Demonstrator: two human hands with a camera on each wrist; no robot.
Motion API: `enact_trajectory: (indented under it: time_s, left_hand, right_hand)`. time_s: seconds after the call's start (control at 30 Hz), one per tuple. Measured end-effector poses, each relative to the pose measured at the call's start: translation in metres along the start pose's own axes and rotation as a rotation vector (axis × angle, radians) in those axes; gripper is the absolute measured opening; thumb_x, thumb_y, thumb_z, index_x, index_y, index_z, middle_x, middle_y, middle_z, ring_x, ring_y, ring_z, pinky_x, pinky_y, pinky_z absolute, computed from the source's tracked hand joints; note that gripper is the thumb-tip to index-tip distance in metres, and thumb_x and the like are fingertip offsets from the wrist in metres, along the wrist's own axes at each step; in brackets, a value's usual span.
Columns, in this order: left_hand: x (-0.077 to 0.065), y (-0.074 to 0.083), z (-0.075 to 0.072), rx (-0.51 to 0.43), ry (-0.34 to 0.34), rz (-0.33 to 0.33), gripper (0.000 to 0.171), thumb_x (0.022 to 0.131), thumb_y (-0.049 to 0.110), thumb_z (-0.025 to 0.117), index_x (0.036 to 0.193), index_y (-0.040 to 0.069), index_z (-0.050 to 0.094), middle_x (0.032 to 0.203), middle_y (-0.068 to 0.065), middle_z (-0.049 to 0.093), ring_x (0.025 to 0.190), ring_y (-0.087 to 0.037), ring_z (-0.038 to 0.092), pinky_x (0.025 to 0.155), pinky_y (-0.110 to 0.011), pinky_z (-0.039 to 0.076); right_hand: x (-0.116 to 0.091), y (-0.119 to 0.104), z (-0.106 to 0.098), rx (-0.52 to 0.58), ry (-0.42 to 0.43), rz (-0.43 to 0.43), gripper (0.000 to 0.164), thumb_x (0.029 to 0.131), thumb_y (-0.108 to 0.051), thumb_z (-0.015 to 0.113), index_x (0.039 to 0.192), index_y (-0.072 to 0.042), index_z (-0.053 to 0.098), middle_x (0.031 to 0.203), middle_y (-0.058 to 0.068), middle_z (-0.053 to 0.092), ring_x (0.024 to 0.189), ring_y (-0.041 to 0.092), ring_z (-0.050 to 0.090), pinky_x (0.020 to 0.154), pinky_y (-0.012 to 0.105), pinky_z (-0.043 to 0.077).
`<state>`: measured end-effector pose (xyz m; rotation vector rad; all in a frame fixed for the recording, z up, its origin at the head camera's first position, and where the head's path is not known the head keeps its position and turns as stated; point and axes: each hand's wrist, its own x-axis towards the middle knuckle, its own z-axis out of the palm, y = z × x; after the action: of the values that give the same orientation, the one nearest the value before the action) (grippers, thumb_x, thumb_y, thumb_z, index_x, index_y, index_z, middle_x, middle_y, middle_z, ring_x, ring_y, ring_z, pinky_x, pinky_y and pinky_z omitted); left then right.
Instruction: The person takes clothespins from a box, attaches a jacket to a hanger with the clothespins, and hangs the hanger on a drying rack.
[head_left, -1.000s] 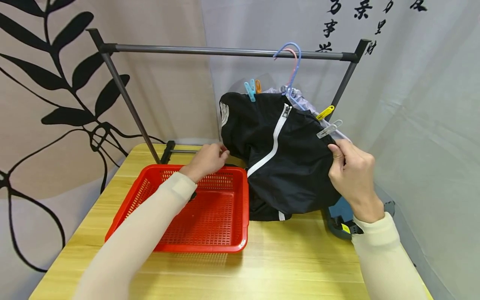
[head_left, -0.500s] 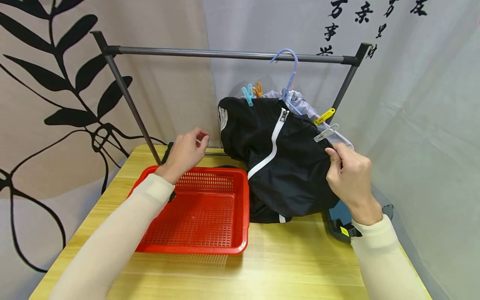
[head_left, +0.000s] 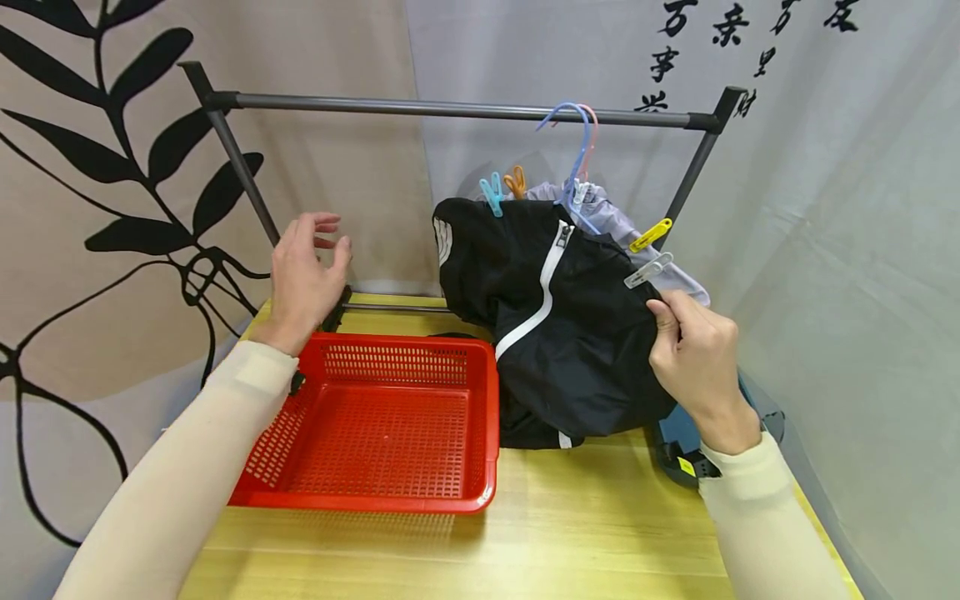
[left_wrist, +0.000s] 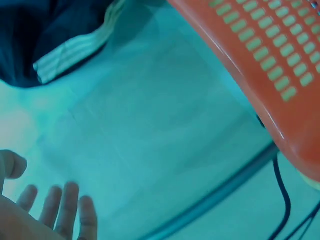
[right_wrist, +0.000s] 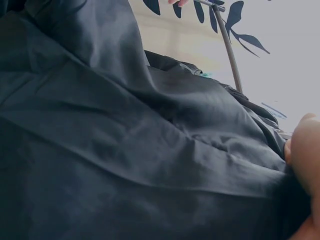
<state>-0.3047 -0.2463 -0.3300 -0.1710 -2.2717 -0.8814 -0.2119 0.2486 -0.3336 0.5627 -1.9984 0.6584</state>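
Observation:
A black jacket [head_left: 592, 333] with a white zipper strip hangs from a blue hanger [head_left: 581, 158] on the rack's bar. My right hand [head_left: 697, 358] pinches the jacket's edge at its right side, thumb in front; black cloth [right_wrist: 150, 140] fills most of the right wrist view. A clear clothespin [head_left: 648, 271] and a yellow clothespin [head_left: 651, 235] sit just above that hand, and a light-blue clothespin [head_left: 492, 194] clips the jacket's left shoulder. My left hand [head_left: 303, 275] is raised over the basket's back left corner, fingers spread and holding nothing. The left wrist view shows its fingers [left_wrist: 67, 210] apart from everything.
A red plastic basket [head_left: 491, 450] stands on the wooden table [head_left: 585, 525], left of the jacket. The grey metal rack [head_left: 375, 104] spans the back. Behind the jacket hang a lavender garment [head_left: 615, 217] and an orange clothespin [head_left: 516, 181]. A dark blue object [head_left: 678, 433] lies beneath my right wrist.
My left hand has moved away from the jacket, leftward and up past the basket, and its fingers have spread. My right hand keeps its pinch on the jacket, shifting slightly.

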Motion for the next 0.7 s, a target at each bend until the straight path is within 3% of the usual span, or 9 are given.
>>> enact_trajectory:
  time_s: [0.13, 0.33, 0.53, 0.7]
  left_hand:
    - [0.006, -0.011, -0.012, 0.027, 0.079, 0.002, 0.04, 0.116, 0.018, 0.07, 0.154, 0.007, 0.066, 0.15, -0.024, 0.068, 0.13, -0.044, 0.072, 0.109, -0.056, 0.056]
    - [0.015, -0.027, -0.029, 0.061, 0.177, -0.051, 0.049, 0.118, 0.027, 0.067, 0.164, 0.014, 0.059, 0.16, -0.024, 0.055, 0.144, -0.039, 0.061, 0.109, -0.04, 0.048]
    - [0.023, -0.04, -0.039, 0.083, 0.2, -0.135, 0.062, 0.118, 0.031, 0.068, 0.174, 0.02, 0.044, 0.171, -0.017, 0.046, 0.156, -0.033, 0.052, 0.125, -0.041, 0.048]
    - [0.031, -0.049, -0.042, 0.046, 0.196, -0.22, 0.075, 0.116, 0.025, 0.072, 0.18, 0.03, 0.033, 0.173, -0.01, 0.048, 0.153, -0.028, 0.059, 0.129, -0.039, 0.051]
  right_hand:
    - [-0.001, 0.0, 0.0, 0.002, -0.002, -0.003, 0.017, 0.11, 0.0, 0.071, 0.097, 0.01, 0.071, 0.067, 0.017, 0.056, 0.054, 0.03, 0.052, 0.058, 0.039, 0.039]
    - [-0.003, 0.001, 0.001, 0.001, -0.005, -0.005, 0.017, 0.11, 0.0, 0.071, 0.096, 0.01, 0.07, 0.066, 0.016, 0.053, 0.053, 0.029, 0.051, 0.056, 0.039, 0.037]
    - [-0.003, 0.001, 0.002, 0.007, -0.01, -0.007, 0.016, 0.109, 0.001, 0.071, 0.097, 0.01, 0.071, 0.067, 0.016, 0.055, 0.054, 0.03, 0.052, 0.056, 0.04, 0.039]
    - [-0.004, 0.002, 0.003, 0.008, -0.016, -0.011, 0.015, 0.11, 0.001, 0.071, 0.097, 0.01, 0.071, 0.068, 0.016, 0.055, 0.054, 0.03, 0.052, 0.056, 0.04, 0.039]
